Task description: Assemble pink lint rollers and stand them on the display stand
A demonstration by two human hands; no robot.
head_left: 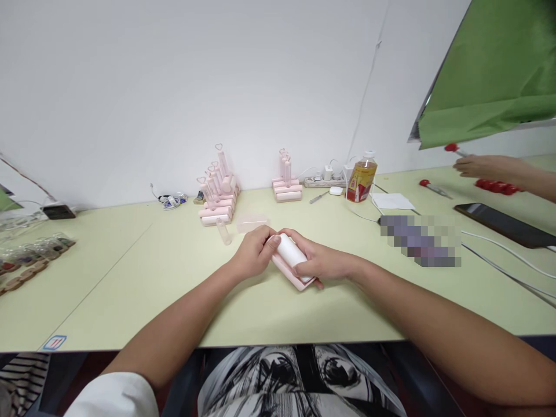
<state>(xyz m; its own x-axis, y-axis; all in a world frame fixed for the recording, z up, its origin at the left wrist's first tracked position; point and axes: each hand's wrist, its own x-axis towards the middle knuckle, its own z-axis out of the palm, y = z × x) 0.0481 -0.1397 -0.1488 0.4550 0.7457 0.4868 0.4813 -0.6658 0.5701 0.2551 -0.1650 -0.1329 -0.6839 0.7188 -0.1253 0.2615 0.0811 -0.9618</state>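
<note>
Just in front of me, above the table, my left hand (pixel 256 253) and my right hand (pixel 320 259) both grip a lint roller with a white roll (pixel 292 250) seated in an open pink casing (pixel 290 274). My left thumb presses on the roll's far end, while my right thumb lies across its near end. Right fingers reach round underneath the casing. Beyond my left hand lie a small clear pink tube (pixel 223 231) and a translucent pink cover (pixel 252 223).
Rows of pink lint rollers with heart-topped handles (pixel 217 202) stand by the wall, with a smaller group (pixel 287 185) beside them. A drink bottle (pixel 362 178), power strip (pixel 324 181) and phone (pixel 506 225) are rightward. Another person's hand (pixel 486 171) holds a red-ended tool (pixel 452 148).
</note>
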